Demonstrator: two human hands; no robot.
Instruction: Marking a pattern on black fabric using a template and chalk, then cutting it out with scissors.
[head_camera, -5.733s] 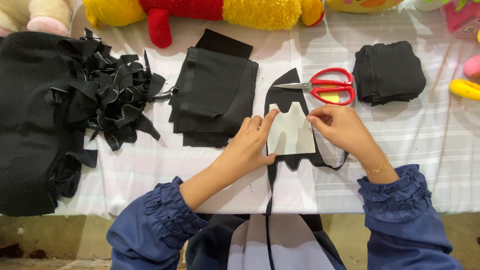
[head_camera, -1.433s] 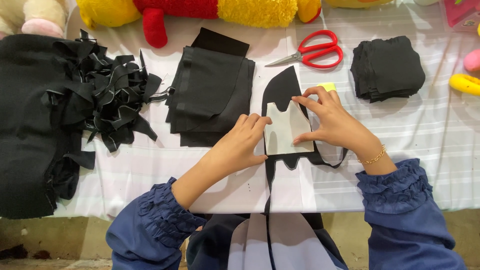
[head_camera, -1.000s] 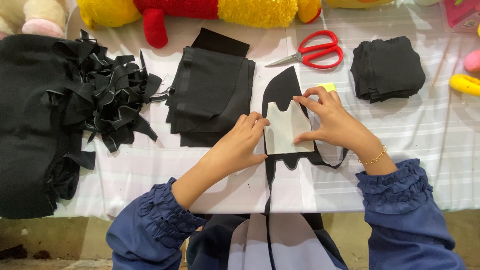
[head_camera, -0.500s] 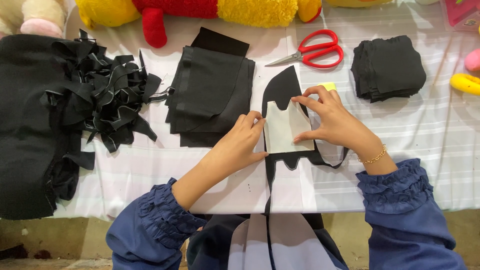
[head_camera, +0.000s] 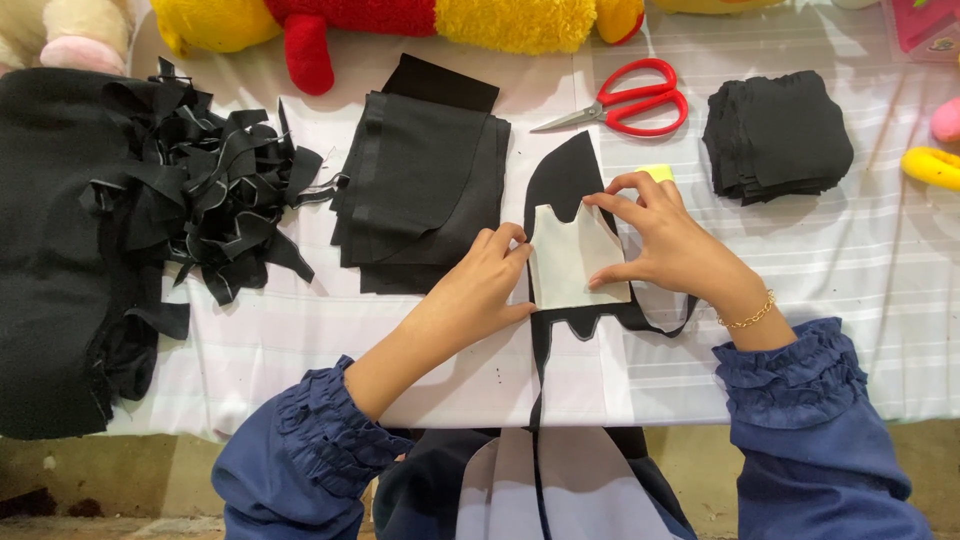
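A: Item one — the hands. How did they stand?

B: Left hand (head_camera: 480, 285): fingers bent, tips pressed on the left edge of the template (head_camera: 572, 262). Right hand (head_camera: 670, 245): fingers spread, thumb on the template's right edge, forefinger at its top right corner. Neither hand gripped anything; both only pressed down.

A: Item two — the template?

B: A pale card with a notched top. It lay flat on a strip of black cloth (head_camera: 565, 175) at the middle of the desk (head_camera: 880, 290), near the front edge. The strip's pointed end showed above the card, and its tail ran off the desk towards the lap.

A: The step in hand, by your reading?

B: Placing the template — it was being squared up and pinned flat against the cloth. No marking or cutting was under way.

A: Tools within reach?

B: Red scissors (head_camera: 625, 100), shut, lay beyond the cloth, apart from both hands. A small yellow piece (head_camera: 658, 172) sat just beside the right fingertips. I could not tell what it was.

A: What would a next move call for?

B: One hand would have to hold the card alone without letting it slip, which would free the other for a tool.

A: Other stock?

B: A stack of cut pieces (head_camera: 420, 180) left of the strip, a stack of squares (head_camera: 780, 135) at the right, a heap of scraps (head_camera: 210, 190) on the far left, and a plush toy (head_camera: 400, 15) along the back.
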